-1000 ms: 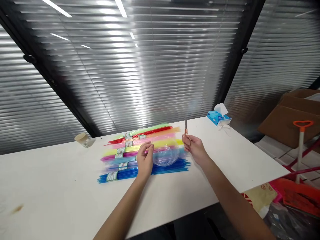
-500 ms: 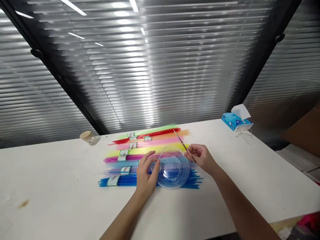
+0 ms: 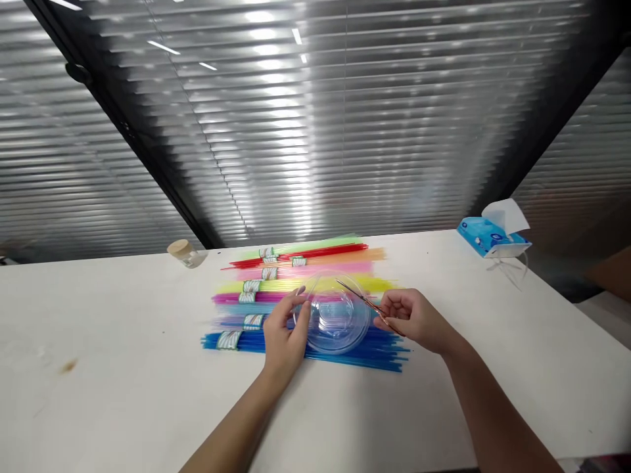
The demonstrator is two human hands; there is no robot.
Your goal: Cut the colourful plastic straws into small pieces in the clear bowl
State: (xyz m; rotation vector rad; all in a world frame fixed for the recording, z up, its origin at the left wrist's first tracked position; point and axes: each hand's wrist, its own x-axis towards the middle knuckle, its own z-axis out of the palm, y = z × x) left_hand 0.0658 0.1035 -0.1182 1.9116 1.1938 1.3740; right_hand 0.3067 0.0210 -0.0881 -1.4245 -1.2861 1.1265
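My left hand [image 3: 286, 332] grips the left rim of a round clear plastic bowl or lid [image 3: 340, 338], its fingers curled over the edge. In my right hand [image 3: 407, 318] is a pair of slim scissors [image 3: 367, 301] with copper-coloured handles, their blades pointing up and left over the right side of the clear plastic piece. Beneath both lie bundles of thin coloured sticks, among them a blue bundle [image 3: 280, 345], a yellow one [image 3: 290, 286] and a red one [image 3: 325, 251]. Paper bands, such as this label [image 3: 229, 339], wrap their left ends.
A small jar with a wooden lid [image 3: 181, 248] stands tilted in view at the back left of the white table [image 3: 123, 394]. At the back right is a blue tissue pack [image 3: 488, 236] with a tissue sticking out. Blinds [image 3: 305, 131] rise behind the table.
The scissors have turned from pointing steeply upward to a lower slant, leftward over the clear plastic piece. My left hand keeps its hold. The whole view has shifted slightly.
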